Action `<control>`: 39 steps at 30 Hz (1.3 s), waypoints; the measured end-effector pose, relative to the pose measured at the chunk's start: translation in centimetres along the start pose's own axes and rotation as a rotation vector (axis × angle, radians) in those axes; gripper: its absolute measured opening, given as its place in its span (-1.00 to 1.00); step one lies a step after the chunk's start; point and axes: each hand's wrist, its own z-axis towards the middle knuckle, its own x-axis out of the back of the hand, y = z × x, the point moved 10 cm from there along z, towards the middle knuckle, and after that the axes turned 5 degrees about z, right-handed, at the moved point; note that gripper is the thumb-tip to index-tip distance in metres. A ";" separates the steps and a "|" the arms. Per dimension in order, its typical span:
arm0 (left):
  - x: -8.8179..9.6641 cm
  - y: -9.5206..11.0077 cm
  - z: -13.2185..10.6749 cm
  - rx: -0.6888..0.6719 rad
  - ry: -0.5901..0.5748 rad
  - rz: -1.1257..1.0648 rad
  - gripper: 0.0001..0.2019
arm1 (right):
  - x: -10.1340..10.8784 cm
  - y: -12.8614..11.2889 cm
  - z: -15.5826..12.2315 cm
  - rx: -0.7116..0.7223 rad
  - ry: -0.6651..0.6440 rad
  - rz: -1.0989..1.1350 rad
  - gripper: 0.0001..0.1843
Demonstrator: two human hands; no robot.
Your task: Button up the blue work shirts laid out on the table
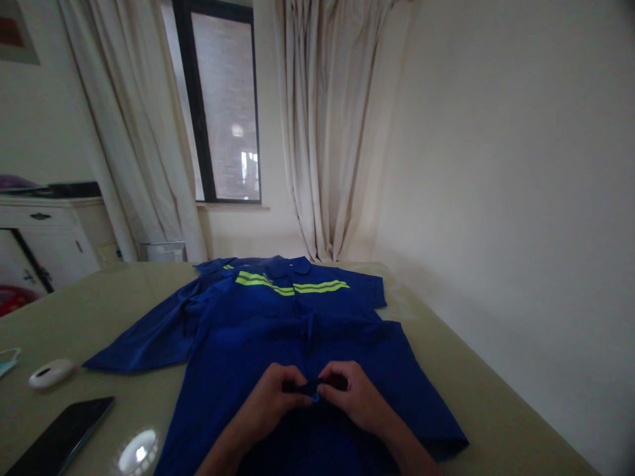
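Observation:
A dark blue work jacket with yellow-green reflective stripes lies spread over the table, its collar at the far side. One sleeve stretches out to the left. My left hand pinches the front edge of the jacket near its middle. Opposite it, my right hand grips the same edge, thumb and forefinger pressed together. Between the fingertips a small blue button shows. The fingers partly cover it, so I cannot tell whether it sits in a buttonhole.
On the table, at the left, lie a black phone, a white rounded object and part of a face mask. A wall runs along the right. Curtains and a window stand behind.

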 end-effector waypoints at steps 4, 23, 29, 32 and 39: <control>-0.6 1.0 -0.7 -0.115 -0.090 0.050 -0.90 | -0.5 -0.5 -0.4 0.001 -0.089 0.000 -0.86; -3.3 1.7 -2.6 -0.015 -0.363 0.195 -0.75 | -0.8 0.8 -0.4 -0.107 -0.122 0.066 -0.70; 0.2 1.4 -1.5 -0.065 -0.070 0.440 -0.73 | -0.7 -0.5 -0.7 -0.031 -0.049 -0.259 -0.71; -0.1 1.1 -1.7 -0.093 -0.053 0.589 -0.49 | -1.2 -1.1 -1.1 -0.019 -0.039 -0.429 -0.53; -0.5 -1.0 0.2 -0.049 0.091 0.781 -0.45 | -1.9 -1.1 -0.6 -0.051 0.053 -0.661 -0.56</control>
